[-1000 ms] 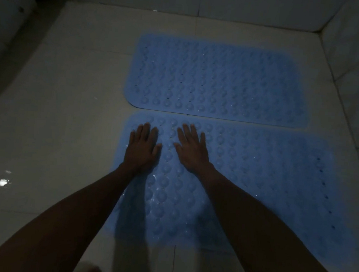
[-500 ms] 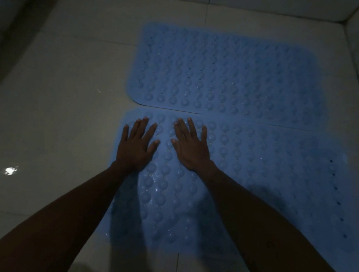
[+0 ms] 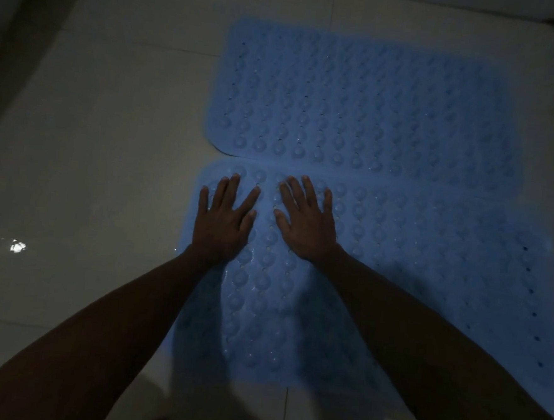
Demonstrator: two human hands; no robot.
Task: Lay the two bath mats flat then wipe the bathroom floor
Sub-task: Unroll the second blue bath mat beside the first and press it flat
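A: Your left hand (image 3: 223, 219) and right hand (image 3: 306, 220) are lying flat side by side, fingers spread straight, gripping nothing.

B: What are they pressing?

A: You're pressing the left end of the near bath mat (image 3: 412, 271). The far bath mat (image 3: 368, 101) is lying just beyond your fingertips, its edge meeting the near one, both on the tiled floor (image 3: 103, 138).

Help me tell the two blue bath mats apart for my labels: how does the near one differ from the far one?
The near mat has both hands pressed flat on its left end, left hand beside right hand; the far mat is untouched. The near mat lies closer to the person and reaches further right, while the far mat sits by the back wall. Both are blue, bumpy, and lie flat, edges meeting.
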